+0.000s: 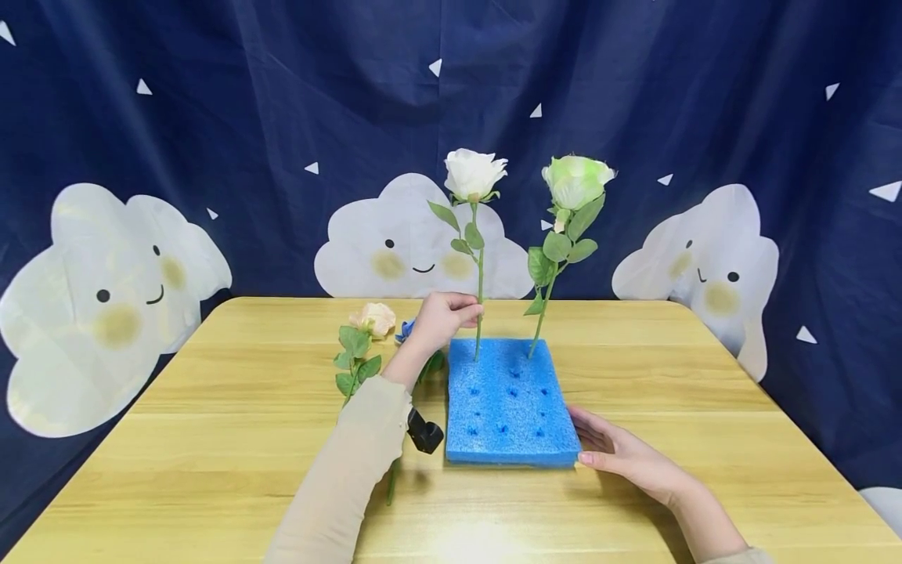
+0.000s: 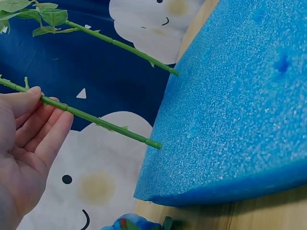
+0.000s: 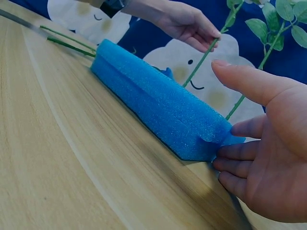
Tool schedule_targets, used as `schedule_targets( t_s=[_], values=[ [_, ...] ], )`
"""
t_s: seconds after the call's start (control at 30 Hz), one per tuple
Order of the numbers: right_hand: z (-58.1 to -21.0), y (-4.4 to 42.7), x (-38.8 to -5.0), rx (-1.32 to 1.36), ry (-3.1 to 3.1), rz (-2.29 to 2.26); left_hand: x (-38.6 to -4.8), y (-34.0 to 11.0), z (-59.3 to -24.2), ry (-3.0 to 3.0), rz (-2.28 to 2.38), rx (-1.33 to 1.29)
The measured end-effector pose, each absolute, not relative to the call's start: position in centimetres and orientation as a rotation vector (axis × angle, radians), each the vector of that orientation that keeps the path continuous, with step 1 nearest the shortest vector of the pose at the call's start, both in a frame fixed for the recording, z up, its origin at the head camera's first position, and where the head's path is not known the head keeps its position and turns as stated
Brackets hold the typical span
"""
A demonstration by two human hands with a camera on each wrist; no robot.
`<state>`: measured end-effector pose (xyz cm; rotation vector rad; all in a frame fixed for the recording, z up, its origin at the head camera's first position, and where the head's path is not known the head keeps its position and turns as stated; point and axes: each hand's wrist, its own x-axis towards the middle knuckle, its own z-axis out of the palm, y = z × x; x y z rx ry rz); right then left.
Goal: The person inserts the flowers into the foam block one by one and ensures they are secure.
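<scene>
My left hand [image 1: 444, 317] pinches the stem of a white artificial rose [image 1: 475, 174], which stands upright near the back left corner of a blue foam block [image 1: 507, 403]. In the left wrist view the stem's lower end meets the foam [image 2: 230, 115]; how deep it goes is hidden. A green-and-white rose [image 1: 576, 182] stands in the back right of the block, leaning slightly right. My right hand [image 1: 627, 454] rests against the block's right side near the front corner. From the right wrist, its fingers [image 3: 242, 151] touch the foam and its thumb is held apart.
Left of the block, a pale peach rose [image 1: 373, 319] and a blue flower [image 1: 405, 330] lie on the wooden table [image 1: 232, 407], partly behind my left arm. Several small holes dot the block's top. A black wrist camera [image 1: 425, 431] hangs below my left wrist.
</scene>
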<state>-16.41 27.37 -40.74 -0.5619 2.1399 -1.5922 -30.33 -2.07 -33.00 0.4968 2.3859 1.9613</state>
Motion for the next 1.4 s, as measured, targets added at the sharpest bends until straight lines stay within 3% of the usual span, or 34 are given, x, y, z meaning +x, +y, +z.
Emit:
schedule_targets(
  t_s=[0.63,1.4],
  values=[
    [-40.8,27.3,-16.4,-0.557,2.141,-1.590,-29.6,-4.5,-33.7,2.422,1.926,0.621],
    [-40.8,27.4,-16.4,-0.548,2.144,-1.586,-27.4,-14.4,-34.2,2.486,1.985,0.284]
  ],
)
